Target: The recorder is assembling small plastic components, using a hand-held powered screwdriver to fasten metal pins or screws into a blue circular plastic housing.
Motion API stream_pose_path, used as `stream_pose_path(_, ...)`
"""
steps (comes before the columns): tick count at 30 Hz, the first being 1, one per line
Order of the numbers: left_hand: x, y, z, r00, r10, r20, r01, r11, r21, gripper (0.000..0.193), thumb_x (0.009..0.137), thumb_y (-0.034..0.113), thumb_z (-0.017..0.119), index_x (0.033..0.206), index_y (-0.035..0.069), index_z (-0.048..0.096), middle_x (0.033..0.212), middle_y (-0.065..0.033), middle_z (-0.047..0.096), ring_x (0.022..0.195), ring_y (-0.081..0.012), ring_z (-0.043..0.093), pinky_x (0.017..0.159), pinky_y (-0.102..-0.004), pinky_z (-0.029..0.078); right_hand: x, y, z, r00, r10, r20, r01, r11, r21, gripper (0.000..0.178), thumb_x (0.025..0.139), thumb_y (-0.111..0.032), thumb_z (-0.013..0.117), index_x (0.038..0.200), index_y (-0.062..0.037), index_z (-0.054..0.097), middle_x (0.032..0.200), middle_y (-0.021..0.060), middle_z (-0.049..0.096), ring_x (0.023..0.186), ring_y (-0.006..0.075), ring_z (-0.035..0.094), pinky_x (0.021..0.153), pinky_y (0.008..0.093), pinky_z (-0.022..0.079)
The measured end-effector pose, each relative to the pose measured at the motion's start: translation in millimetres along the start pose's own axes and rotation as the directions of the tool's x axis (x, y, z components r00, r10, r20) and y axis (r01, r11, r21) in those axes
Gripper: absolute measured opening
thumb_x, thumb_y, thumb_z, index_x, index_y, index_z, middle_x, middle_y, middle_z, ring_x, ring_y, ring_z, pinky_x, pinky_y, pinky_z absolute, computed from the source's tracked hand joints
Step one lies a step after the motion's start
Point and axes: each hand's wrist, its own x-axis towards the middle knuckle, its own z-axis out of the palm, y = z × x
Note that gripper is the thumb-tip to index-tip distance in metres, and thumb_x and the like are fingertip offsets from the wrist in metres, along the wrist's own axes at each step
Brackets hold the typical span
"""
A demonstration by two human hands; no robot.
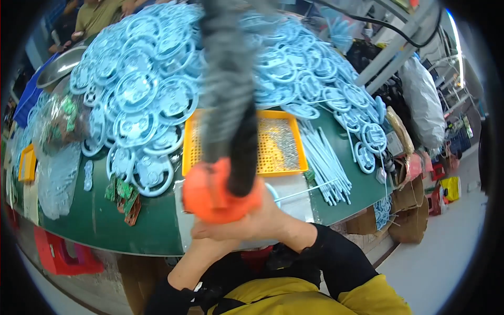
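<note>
My right hand [257, 218] is closed around an orange power tool [218, 197], held upright over the near edge of the table. A thick black and grey hose or cord [228, 79], smeared by motion, rises from its top. My left hand [212, 249] is low beside the right one, its fingers hidden behind the right hand and the tool. Past my right hand shows a bit of a light blue plastic ring part [272, 192], with a thin blue rod [307, 190] beside it. The tool's tip is hidden.
A yellow tray [283, 170] of small metal pieces stands beyond the tool. Blue plastic wheels [136, 90] are heaped across the green table [79, 220]. Blue rods [328, 168] lie to the right, green circuit boards [122, 194] to the left. A red stool [68, 257] stands below.
</note>
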Motion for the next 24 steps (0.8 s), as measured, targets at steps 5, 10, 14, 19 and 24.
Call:
stream_pose_path(5, -1.7, -7.1, 4.5, 0.998, 0.055, 0.007, -0.056, 0.998, 0.021, 0.078, 0.069, 0.023, 0.082, 0.135, 0.0, 0.048, 0.118, -0.0164, 0.058, 0.114, -0.0379, 0.049, 0.102, -0.049, 0.036, 4.0, 2.8, -3.6, 0.997, 0.004, 0.078, -0.006, 1.0, 0.029, 0.044, 0.072, -0.026, 0.089, 0.102, -0.004, 0.067, 0.077, 0.0063, 0.066, 0.068, 0.0221, 0.065, 0.065, 0.0311, 0.049)
stream_pose_path(10, -1.2, -11.1, 7.7, 0.999, 0.042, -0.001, -0.042, 0.998, 0.045, 0.08, 0.068, 0.024, 0.083, 0.137, 0.0, 0.047, 0.118, -0.0167, 0.058, 0.113, -0.038, 0.049, 0.102, -0.0491, 0.036, 3.8, 3.7, -7.6, 0.996, 0.009, 0.092, -0.015, 0.997, 0.069, 0.042, 0.074, -0.022, 0.086, 0.106, -0.0027, 0.067, 0.079, 0.0047, 0.067, 0.069, 0.0154, 0.061, 0.066, 0.0294, 0.049)
stream_pose_path(14, -4.8, -10.5, 8.1, 0.999, 0.011, -0.035, -0.009, 0.997, 0.075, 0.082, 0.068, 0.024, 0.083, 0.138, 0.0, 0.047, 0.118, -0.0169, 0.058, 0.113, -0.0381, 0.049, 0.101, -0.0492, 0.036, 6.4, -9.4, -11.8, 0.975, 0.171, 0.142, -0.196, 0.963, 0.185, 0.048, 0.073, -0.02, 0.087, 0.113, -0.0038, 0.067, 0.084, 0.0044, 0.068, 0.077, 0.0129, 0.063, 0.072, 0.0286, 0.049)
stream_pose_path(19, -10.6, -10.9, 15.8, 0.994, -0.032, -0.103, 0.042, 0.994, 0.1, 0.085, 0.067, 0.025, 0.084, 0.139, 0.0, 0.046, 0.117, -0.0172, 0.057, 0.112, -0.0383, 0.049, 0.101, -0.0494, 0.036, -5.8, -13.4, -45.3, 0.997, 0.08, -0.005, -0.07, 0.905, 0.419, 0.066, 0.073, -0.021, 0.089, 0.129, -0.0035, 0.058, 0.12, 0.0068, 0.062, 0.106, 0.0159, 0.061, 0.093, 0.0316, 0.049)
stream_pose_path(24, 2.8, 29.5, -8.9, 0.988, -0.149, 0.036, 0.135, 0.958, 0.255, 0.107, 0.062, 0.03, 0.089, 0.149, -0.002, 0.036, 0.126, -0.0199, 0.051, 0.115, -0.0407, 0.048, 0.106, -0.0514, 0.036, 22.5, -7.4, -113.0, 0.926, -0.114, -0.36, 0.149, 0.986, 0.071, 0.056, 0.087, -0.052, 0.074, 0.102, -0.0031, 0.053, 0.072, 0.0066, 0.057, 0.058, 0.0156, 0.056, 0.054, 0.0313, 0.046)
